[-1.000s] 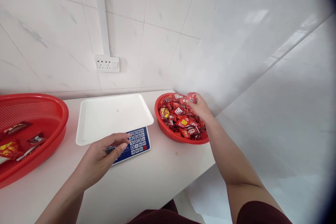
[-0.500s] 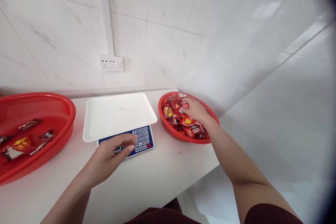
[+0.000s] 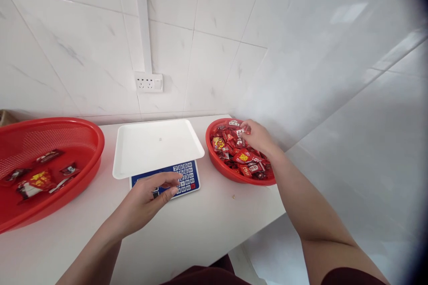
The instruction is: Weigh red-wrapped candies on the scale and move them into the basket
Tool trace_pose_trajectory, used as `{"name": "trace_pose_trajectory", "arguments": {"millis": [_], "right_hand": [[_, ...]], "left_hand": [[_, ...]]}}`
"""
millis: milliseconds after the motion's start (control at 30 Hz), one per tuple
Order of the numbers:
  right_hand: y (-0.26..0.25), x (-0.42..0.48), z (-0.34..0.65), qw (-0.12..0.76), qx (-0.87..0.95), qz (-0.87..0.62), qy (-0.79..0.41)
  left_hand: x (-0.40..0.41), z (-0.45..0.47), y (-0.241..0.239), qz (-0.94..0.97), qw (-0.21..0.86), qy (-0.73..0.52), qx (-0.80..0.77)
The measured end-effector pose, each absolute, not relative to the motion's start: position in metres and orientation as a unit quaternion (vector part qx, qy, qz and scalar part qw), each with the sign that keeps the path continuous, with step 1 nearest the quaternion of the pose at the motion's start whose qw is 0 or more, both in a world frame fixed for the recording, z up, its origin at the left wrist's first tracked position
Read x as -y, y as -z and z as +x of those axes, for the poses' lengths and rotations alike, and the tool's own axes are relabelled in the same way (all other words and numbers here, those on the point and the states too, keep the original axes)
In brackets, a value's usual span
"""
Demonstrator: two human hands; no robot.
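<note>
My right hand (image 3: pixel 258 136) is over the right red basket (image 3: pixel 217 167), its fingers pinched on a small red-wrapped candy (image 3: pixel 246 129). Many wrapped candies, mostly red, fill that basket; a larger red packet (image 3: pixel 243 156) with yellow print lies on top near its middle. My left hand (image 3: pixel 149 200) hovers in front of the blue keypad of a weighing scale (image 3: pixel 187 181), fingers curved, thumb apart, nothing between them. The scale's white tray (image 3: pixel 157 147) is bare.
A larger red basket (image 3: pixel 95 156) stands at the left with several wrapped snacks (image 3: pixel 40 180) inside. A tiny scrap (image 3: pixel 233 196) lies on the white table (image 3: pixel 200 231). Behind is a tiled wall with a socket (image 3: pixel 149 82); another wall borders the right side.
My right hand has drawn slightly back to the right within the basket, with the red candy at its fingertips. My left hand stays by the keypad. The whole view has shifted slightly.
</note>
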State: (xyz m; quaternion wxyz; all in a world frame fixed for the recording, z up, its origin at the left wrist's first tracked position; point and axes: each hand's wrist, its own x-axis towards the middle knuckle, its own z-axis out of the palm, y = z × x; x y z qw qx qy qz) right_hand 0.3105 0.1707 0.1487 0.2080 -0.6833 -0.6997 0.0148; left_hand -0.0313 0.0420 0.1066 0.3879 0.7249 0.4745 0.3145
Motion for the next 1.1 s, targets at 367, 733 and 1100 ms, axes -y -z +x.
{"name": "trace_pose_trajectory", "arguments": {"millis": [367, 733, 1100], "right_hand": [[-0.126, -0.162, 0.152, 0.347, 0.763, -0.425, -0.341], [-0.111, -0.187, 0.128, 0.293, 0.760, -0.440, -0.378], [-0.120, -0.196, 0.263, 0.100, 0.807, -0.568, -0.124]], "left_hand": [[-0.049, -0.017, -0.106, 0.714, 0.228, -0.396, -0.531], [-0.008, -0.050, -0.088, 0.677, 0.230, -0.371, -0.592], [-0.008, -0.034, -0.069, 0.712, 0.289, -0.309, -0.561]]}}
